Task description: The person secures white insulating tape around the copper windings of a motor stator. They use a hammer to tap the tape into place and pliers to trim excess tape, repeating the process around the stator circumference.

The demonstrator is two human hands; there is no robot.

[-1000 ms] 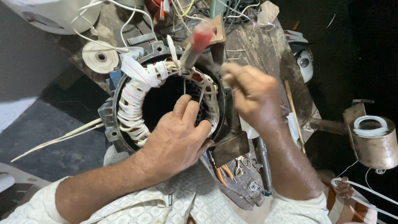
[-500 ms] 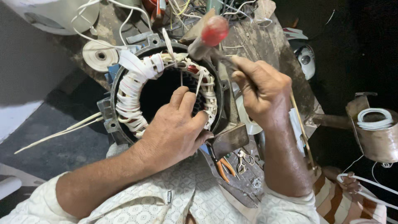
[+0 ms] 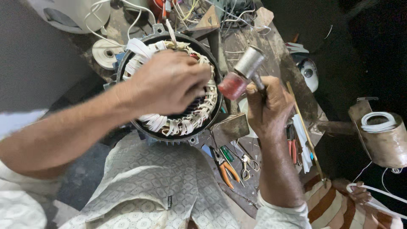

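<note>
Cluttered and dark, the workbench [image 3: 271, 55] in front of you is strewn with wires, wood scraps and small tools. On it sits the motor stator [image 3: 169, 87], a round metal housing ringed with copper windings wrapped in white tape.

Your left hand [image 3: 169, 82] lies over the top of the stator, fingers curled down and pressing onto the taped windings at the right side of the ring (whether they pinch anything underneath, you cannot tell from this angle).

Your right hand [image 3: 267, 106] is closed in a fist around the handle of a small mallet [image 3: 243, 72]. Its head has one red face and one grey metal face, and it hangs just to the right of the stator's rim, tilted, not touching the windings.

Below the stator, near your lap, lie orange-handled pliers [image 3: 227, 169] and a small pair of scissors [image 3: 246, 163]. A roll of white tape [image 3: 106, 51] rests at the upper left of the stator, and a metal can wound with white cord [image 3: 381, 135] stands well apart on the right.
</note>
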